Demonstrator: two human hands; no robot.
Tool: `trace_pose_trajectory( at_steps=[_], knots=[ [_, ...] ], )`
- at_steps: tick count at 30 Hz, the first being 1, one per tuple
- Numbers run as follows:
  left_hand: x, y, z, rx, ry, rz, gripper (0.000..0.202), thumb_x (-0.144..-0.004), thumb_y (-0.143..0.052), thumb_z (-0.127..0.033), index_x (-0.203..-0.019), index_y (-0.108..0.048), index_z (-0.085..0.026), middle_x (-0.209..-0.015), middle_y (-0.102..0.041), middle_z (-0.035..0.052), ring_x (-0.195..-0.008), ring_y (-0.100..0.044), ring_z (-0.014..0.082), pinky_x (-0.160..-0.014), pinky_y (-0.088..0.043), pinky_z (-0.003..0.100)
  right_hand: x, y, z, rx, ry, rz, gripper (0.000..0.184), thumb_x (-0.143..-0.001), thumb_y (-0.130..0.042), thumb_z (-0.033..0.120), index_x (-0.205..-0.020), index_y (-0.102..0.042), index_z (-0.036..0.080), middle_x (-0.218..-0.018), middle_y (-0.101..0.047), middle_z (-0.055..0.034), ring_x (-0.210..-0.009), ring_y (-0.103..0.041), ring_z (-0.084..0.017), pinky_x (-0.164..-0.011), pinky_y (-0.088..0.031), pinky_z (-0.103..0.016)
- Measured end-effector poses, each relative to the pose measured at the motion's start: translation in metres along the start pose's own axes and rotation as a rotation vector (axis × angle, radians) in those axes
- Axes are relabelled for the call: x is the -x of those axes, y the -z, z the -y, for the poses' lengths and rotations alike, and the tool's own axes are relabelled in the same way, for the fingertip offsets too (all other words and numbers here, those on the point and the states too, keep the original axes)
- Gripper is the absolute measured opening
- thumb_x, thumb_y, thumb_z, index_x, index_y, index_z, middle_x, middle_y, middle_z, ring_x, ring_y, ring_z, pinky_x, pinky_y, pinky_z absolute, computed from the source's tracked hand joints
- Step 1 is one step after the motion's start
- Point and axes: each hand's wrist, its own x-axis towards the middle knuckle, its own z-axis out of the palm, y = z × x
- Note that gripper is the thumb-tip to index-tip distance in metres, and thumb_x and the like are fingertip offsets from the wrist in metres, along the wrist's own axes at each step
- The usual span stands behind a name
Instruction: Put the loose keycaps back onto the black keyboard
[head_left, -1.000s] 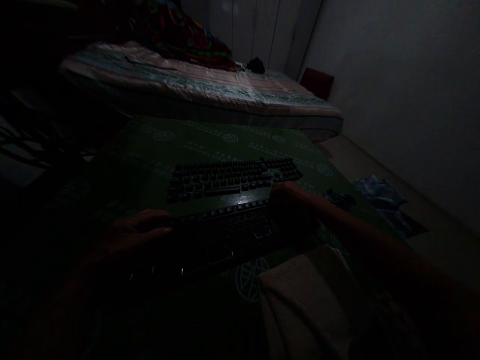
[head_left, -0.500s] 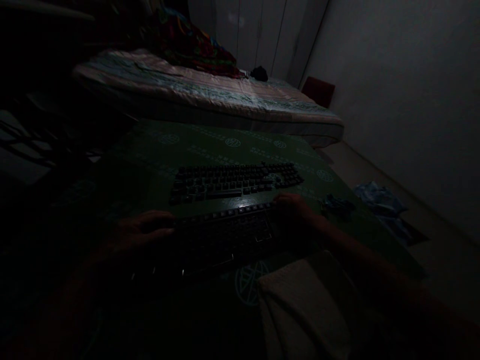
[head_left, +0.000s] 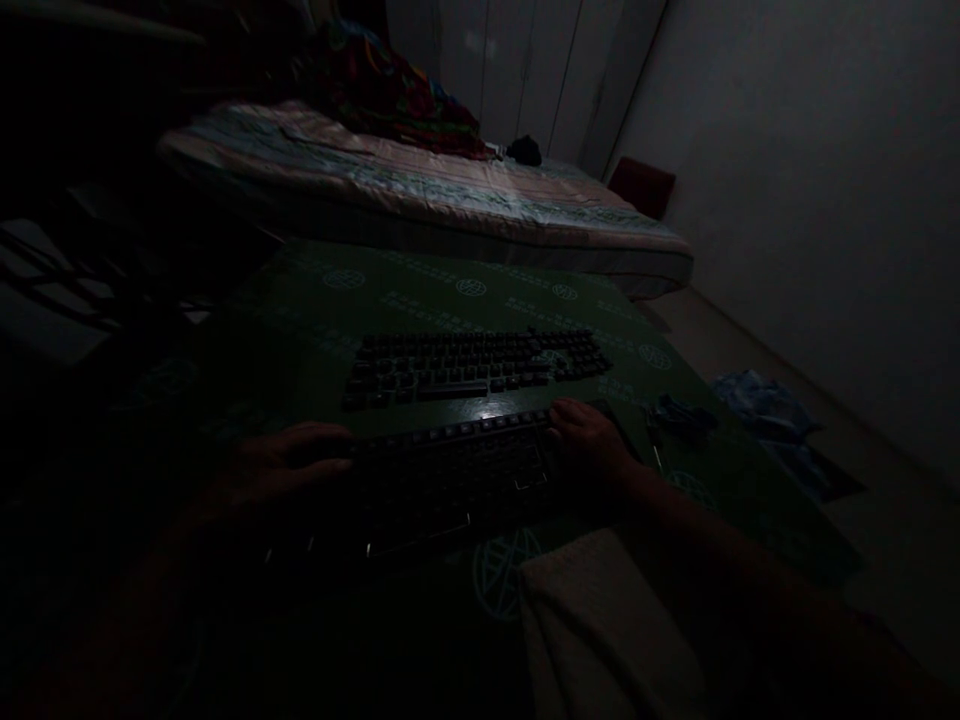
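In dim light a black keyboard [head_left: 442, 480] lies close to me. Keycaps line its back row, while much of the rest looks bare. My left hand [head_left: 300, 455] grips its left end, thumb toward me and fingers along the back edge. Over the back row, toward the right end, my right hand [head_left: 589, 440] has its fingers curled together on the keys; whatever is between the fingertips is hidden. Just behind the keyboard, loose black keycaps [head_left: 450, 388] are laid out in keyboard order on the green table [head_left: 420, 290].
A light folded cloth [head_left: 607, 620] lies at the front right. Right of the keyboard are a dark crumpled item [head_left: 682, 415] and a thin tool [head_left: 658, 455]. Beyond the table stands a bed [head_left: 450, 190]; clothes [head_left: 765, 405] lie on the floor at right.
The view has shifted slightly. My right hand has turned a little on the back row, showing more of the keyboard's right end. My left hand stays at the left end.
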Motion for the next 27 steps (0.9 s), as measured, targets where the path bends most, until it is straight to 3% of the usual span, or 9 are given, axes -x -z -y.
trace_pose_trajectory(
  at_steps=[7, 14, 23, 27],
  knots=[
    [-0.006, 0.000, 0.008, -0.033, -0.042, 0.002, 0.054, -0.055, -0.062, -0.056, -0.096, -0.066, -0.021, -0.110, -0.067, 0.0052, -0.102, -0.062, 0.0277, -0.091, -0.048, 0.036, -0.018, 0.012, -0.021, -0.108, -0.086, 0.199, 0.018, -0.085, -0.047, 0.014, -0.089, -0.065, 0.015, -0.093, -0.063, -0.0090, -0.081, -0.060, -0.017, -0.072, -0.046, -0.028],
    [-0.004, -0.001, 0.007, 0.015, -0.023, 0.024, 0.053, -0.055, -0.063, -0.057, -0.096, -0.066, -0.023, -0.109, -0.067, 0.0040, -0.099, -0.063, 0.0277, -0.087, -0.050, 0.035, -0.035, 0.024, -0.029, -0.153, -0.009, 0.349, 0.015, -0.083, -0.049, 0.013, -0.087, -0.063, 0.015, -0.090, -0.059, -0.0060, -0.074, -0.055, -0.013, -0.066, -0.040, -0.023],
    [-0.004, 0.000, 0.007, 0.017, 0.037, 0.030, 0.055, -0.052, -0.065, -0.057, -0.096, -0.066, -0.024, -0.108, -0.068, 0.0031, -0.094, -0.065, 0.0271, -0.076, -0.055, 0.032, -0.037, 0.026, -0.028, -0.121, -0.028, 0.353, 0.011, -0.084, -0.049, 0.016, -0.087, -0.060, 0.016, -0.086, -0.055, -0.0049, -0.072, -0.052, -0.013, -0.062, -0.037, -0.023],
    [-0.002, -0.001, 0.002, 0.005, 0.031, 0.011, 0.055, -0.050, -0.064, -0.058, -0.093, -0.067, -0.024, -0.106, -0.068, 0.0027, -0.094, -0.064, 0.0279, -0.078, -0.054, 0.033, -0.036, 0.025, -0.028, -0.116, -0.012, 0.345, 0.010, -0.083, -0.050, 0.016, -0.085, -0.060, 0.016, -0.086, -0.055, -0.0050, -0.071, -0.052, -0.013, -0.063, -0.037, -0.023]
  ],
)
